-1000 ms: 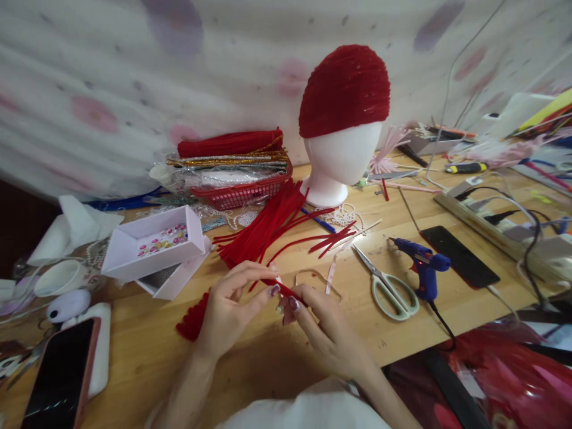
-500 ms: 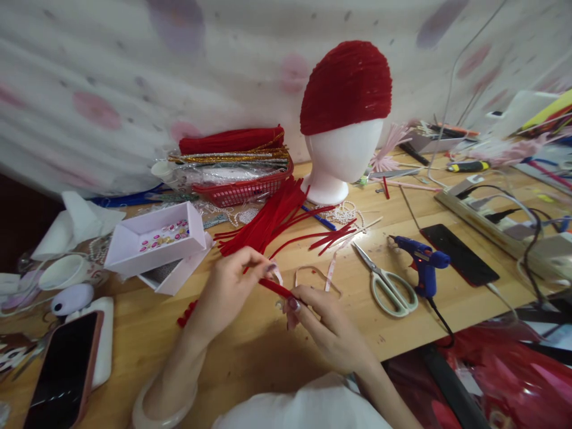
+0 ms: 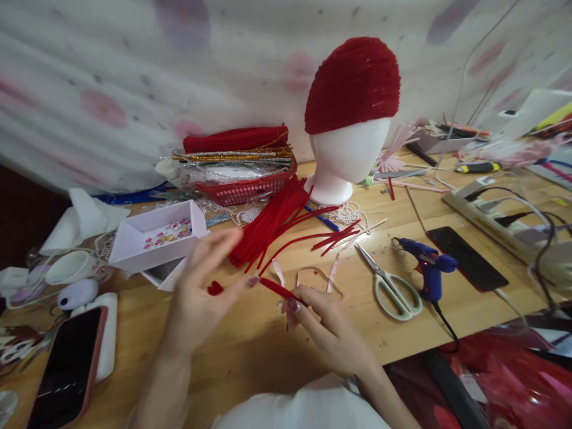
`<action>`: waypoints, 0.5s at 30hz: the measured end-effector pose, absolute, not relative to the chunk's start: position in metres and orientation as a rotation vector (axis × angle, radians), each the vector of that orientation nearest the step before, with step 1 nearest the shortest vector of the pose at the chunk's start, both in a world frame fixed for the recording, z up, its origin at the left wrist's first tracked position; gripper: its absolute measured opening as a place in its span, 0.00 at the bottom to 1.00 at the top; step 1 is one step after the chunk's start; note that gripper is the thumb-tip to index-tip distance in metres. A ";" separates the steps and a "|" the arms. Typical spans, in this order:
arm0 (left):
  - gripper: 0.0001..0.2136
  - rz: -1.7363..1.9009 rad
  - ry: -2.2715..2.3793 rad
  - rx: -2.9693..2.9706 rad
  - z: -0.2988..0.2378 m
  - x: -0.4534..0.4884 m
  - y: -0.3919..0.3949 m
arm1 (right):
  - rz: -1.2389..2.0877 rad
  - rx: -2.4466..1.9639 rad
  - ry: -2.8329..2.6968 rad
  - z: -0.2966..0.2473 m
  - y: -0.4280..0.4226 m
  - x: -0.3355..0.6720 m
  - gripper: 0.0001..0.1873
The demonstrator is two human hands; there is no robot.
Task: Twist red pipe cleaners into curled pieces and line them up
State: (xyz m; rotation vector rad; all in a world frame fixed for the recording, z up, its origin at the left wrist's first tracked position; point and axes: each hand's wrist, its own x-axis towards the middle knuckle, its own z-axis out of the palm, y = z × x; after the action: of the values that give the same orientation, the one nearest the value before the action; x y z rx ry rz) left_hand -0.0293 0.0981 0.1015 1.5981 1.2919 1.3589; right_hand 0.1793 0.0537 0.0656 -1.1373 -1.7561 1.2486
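- A slim red fuzzy strip [image 3: 276, 287] is held above the wooden tabletop [image 3: 250, 351], low in the middle of the view; its long axis runs from ten o'clock to four o'clock, the free end pointing to ten.
- The right hand [image 3: 328, 328], at the four o'clock end, is pinched together, thumb against fingers, clamped on the strip.
- The left hand [image 3: 201, 283], at nine o'clock from the strip, is spread, its thumb well apart from its raised fingers; the thumb tip is right by the strip's free end, and blur makes it impossible to tell whether they touch.
- A small curled red fuzzy piece [image 3: 215, 288] lies at nine o'clock from the strip, partly hidden by the left hand.
- A thick bundle of long red fuzzy strips [image 3: 268, 229] lies on the table at twelve o'clock, in front of a red plastic mesh basket [image 3: 248, 190].
- At one o'clock stands a white mannequin head [image 3: 346, 152], wearing a ridged red cap [image 3: 355, 86].
- At three o'clock lie pale green-handled scissors [image 3: 397, 296], blades slightly parted and pointing to eleven, and beyond them a blue glue gun [image 3: 431, 271], nozzle toward ten, near a flat black phone [image 3: 467, 257].
- At ten o'clock, a pale lilac open box [image 3: 129, 250] holds pink and gold gems [image 3: 167, 232].
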 end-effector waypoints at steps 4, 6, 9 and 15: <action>0.08 0.947 1.105 1.971 0.087 -0.002 0.096 | 1.261 -1.119 -1.736 0.067 0.053 0.181 0.15; 0.07 0.914 1.069 1.984 0.084 0.006 0.097 | 1.299 -1.101 -1.732 0.067 0.053 0.181 0.16; 0.09 0.932 1.115 1.934 0.085 0.005 0.105 | 1.339 -1.089 -1.753 0.066 0.052 0.183 0.17; 0.03 1.485 1.502 1.740 0.098 -0.067 0.116 | 1.318 -1.112 -1.667 0.062 0.053 0.189 0.17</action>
State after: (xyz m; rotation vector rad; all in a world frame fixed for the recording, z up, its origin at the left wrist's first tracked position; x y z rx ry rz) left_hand -0.0674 0.1159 0.0978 1.7397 1.5025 1.4847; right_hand 0.1891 0.0526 0.0623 -1.1118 -1.6667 1.3177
